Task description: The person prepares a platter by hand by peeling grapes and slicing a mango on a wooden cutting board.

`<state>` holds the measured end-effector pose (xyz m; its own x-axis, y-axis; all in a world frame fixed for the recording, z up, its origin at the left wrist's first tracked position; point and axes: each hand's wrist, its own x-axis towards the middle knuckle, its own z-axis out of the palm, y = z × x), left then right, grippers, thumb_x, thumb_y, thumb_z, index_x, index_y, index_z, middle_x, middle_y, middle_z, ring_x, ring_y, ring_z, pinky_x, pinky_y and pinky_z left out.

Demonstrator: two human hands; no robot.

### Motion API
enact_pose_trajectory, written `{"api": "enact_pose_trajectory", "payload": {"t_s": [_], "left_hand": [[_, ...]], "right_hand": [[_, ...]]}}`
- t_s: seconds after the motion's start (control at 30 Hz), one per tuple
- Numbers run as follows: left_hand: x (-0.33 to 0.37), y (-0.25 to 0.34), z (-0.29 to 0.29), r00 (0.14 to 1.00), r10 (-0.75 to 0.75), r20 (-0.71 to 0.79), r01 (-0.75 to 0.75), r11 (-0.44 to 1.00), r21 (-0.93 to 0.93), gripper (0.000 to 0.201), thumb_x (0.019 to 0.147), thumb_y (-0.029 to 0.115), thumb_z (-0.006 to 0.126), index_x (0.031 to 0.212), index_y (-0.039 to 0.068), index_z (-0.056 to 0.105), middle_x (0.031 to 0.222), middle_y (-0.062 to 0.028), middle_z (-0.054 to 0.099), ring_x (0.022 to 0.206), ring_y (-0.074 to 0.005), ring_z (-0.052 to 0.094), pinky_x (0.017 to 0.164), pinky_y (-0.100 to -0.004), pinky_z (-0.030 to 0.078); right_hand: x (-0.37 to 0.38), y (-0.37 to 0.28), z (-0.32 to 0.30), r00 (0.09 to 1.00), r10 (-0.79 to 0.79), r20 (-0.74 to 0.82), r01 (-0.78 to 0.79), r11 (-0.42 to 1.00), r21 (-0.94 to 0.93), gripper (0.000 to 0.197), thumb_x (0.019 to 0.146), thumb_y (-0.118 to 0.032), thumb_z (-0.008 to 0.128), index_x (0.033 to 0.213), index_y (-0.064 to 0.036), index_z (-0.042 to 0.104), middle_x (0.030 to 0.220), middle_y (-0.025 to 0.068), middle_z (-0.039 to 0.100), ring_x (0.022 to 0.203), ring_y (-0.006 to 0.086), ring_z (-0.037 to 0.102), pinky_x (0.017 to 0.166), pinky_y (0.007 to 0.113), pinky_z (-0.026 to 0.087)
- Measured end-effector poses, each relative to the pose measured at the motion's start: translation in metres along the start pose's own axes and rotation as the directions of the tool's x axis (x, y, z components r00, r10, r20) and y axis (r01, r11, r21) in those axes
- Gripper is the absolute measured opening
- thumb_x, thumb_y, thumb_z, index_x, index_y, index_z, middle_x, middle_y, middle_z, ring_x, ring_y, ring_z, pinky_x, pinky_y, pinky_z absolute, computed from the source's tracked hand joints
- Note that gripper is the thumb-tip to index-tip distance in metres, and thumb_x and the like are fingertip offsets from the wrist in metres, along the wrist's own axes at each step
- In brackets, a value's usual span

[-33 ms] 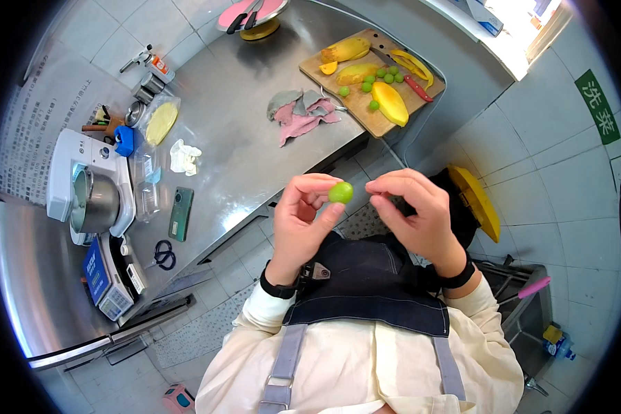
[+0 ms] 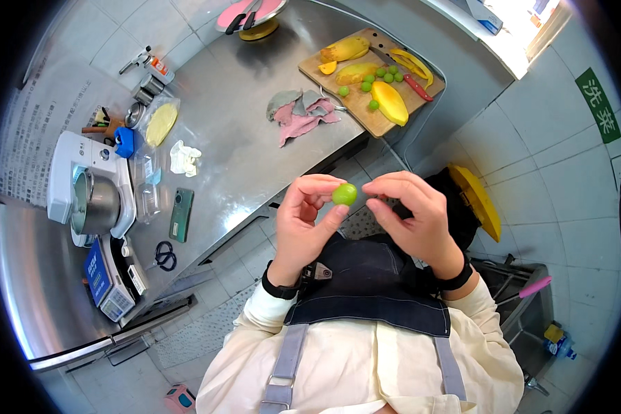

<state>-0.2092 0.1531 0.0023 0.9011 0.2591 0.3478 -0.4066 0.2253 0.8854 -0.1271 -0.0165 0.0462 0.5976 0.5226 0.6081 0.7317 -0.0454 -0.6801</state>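
Observation:
A green grape (image 2: 343,194) is pinched between the thumb and forefinger of my left hand (image 2: 305,224), in front of my dark apron. Just to its right, my right hand (image 2: 417,217) has its thumb and forefinger slightly apart, with nothing visible between them. Its fingertips come close to the grape without touching it. Ahead, on the wooden cutting board (image 2: 376,124), lie several more green grapes (image 2: 388,78), a peeled mango (image 2: 390,103), other mangoes (image 2: 345,50), yellow peel (image 2: 412,64) and a red-handled knife (image 2: 417,87).
Crumpled pink and grey cloths (image 2: 303,117) lie on the steel counter (image 2: 234,103). Leftward are a phone (image 2: 181,215), scissors (image 2: 164,257), a white stand mixer (image 2: 83,165) and a scale (image 2: 116,303). A sink (image 2: 517,324) is at right, near a yellow bin lid (image 2: 477,203).
The grape and my left hand have shifted very slightly to the right. My right fingertips have edged slightly left and up.

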Motion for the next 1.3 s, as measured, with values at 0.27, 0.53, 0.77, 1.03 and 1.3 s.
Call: {"api": "enact_pose_trajectory", "payload": {"t_s": [0.27,0.53,0.77,1.03,1.3], "left_hand": [[0.018,-0.024,0.026,0.999,0.012,0.033,-0.022,0.945,0.325,0.032,0.083,-0.006,0.069,0.112,0.002,0.058,0.121,-0.0125,0.058,0.107,-0.0171,0.060,0.093,-0.0303,0.048],[0.044,-0.045,0.070,0.985,0.160,0.062,-0.158,0.703,0.693,0.032,0.074,-0.002,0.077,0.101,0.004,0.062,0.102,-0.0117,0.068,0.094,-0.0213,0.066,0.081,-0.0306,0.052],[0.060,-0.070,0.119,0.998,0.051,-0.026,-0.015,0.665,0.747,0.030,0.073,0.000,0.080,0.097,0.002,0.062,0.092,-0.0091,0.066,0.085,-0.0173,0.066,0.075,-0.0283,0.052],[0.066,-0.099,0.171,0.972,-0.119,-0.205,0.226,0.728,0.647,0.027,0.077,-0.001,0.080,0.096,-0.002,0.062,0.096,-0.0076,0.064,0.085,-0.0127,0.065,0.077,-0.0258,0.053],[0.074,-0.110,0.197,0.975,-0.055,-0.216,0.186,0.738,0.649,0.028,0.075,0.002,0.082,0.095,0.000,0.062,0.089,-0.0087,0.064,0.079,-0.0157,0.066,0.071,-0.0275,0.053]], "right_hand": [[-0.010,0.023,-0.008,0.991,0.048,-0.123,-0.054,0.998,-0.044,0.021,0.078,0.002,0.074,0.098,-0.0011,0.068,0.089,0.0116,0.069,0.072,0.0243,0.067,0.064,0.030,0.055],[-0.013,0.052,-0.050,0.980,0.190,-0.063,-0.190,0.982,-0.007,0.015,0.081,0.000,0.073,0.096,0.0003,0.069,0.089,0.0119,0.070,0.070,0.0208,0.068,0.061,0.028,0.056],[-0.016,0.092,-0.095,0.967,0.255,-0.022,-0.253,0.965,0.064,0.016,0.082,-0.001,0.072,0.098,0.0000,0.069,0.091,0.0117,0.070,0.071,0.0199,0.068,0.061,0.027,0.056],[-0.022,0.143,-0.151,0.970,0.214,0.114,-0.232,0.956,0.182,0.015,0.082,-0.001,0.072,0.097,-0.0005,0.069,0.091,0.0122,0.070,0.076,0.0237,0.069,0.066,0.029,0.056],[-0.016,0.154,-0.174,0.974,0.179,0.140,-0.200,0.967,0.157,0.015,0.080,0.001,0.071,0.094,-0.0006,0.068,0.088,0.0113,0.069,0.075,0.0253,0.068,0.066,0.030,0.056]]}}
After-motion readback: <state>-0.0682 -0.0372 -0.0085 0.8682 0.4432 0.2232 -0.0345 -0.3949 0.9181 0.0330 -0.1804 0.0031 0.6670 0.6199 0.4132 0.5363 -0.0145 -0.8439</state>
